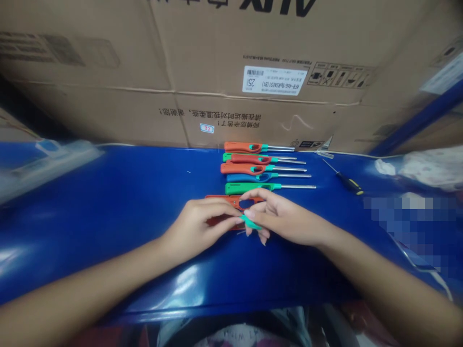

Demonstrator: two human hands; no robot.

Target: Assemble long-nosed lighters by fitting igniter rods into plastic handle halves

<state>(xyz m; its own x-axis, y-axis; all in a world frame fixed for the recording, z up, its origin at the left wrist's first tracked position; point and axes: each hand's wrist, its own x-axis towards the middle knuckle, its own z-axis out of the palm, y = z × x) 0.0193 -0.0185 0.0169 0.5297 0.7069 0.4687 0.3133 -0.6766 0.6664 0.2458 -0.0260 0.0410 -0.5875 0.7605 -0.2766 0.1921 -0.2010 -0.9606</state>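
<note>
A small teal-green plastic piece (251, 222), shaped like a lighter trigger, is between my two hands. My left hand (197, 219) is closed, thumb and forefinger pinching its left end. My right hand (285, 214) grips the same piece between thumb and fingers from the right. Just behind and beneath my hands lies an orange lighter casing (216, 197), partly covered by my fingers. Beyond it, several long-nosed gas lighters with metal tubes lie in a stack of rows, among them a green lighter (246, 188) and a blue lighter (237, 178).
A large cardboard box (217, 72) stands along the back of the blue table (152, 178). To the right lies a screwdriver (350, 184) with a black and yellow handle. White patterned cloth or bagging (434, 166) sits at far right; a blurred translucent item (54, 164) is at left.
</note>
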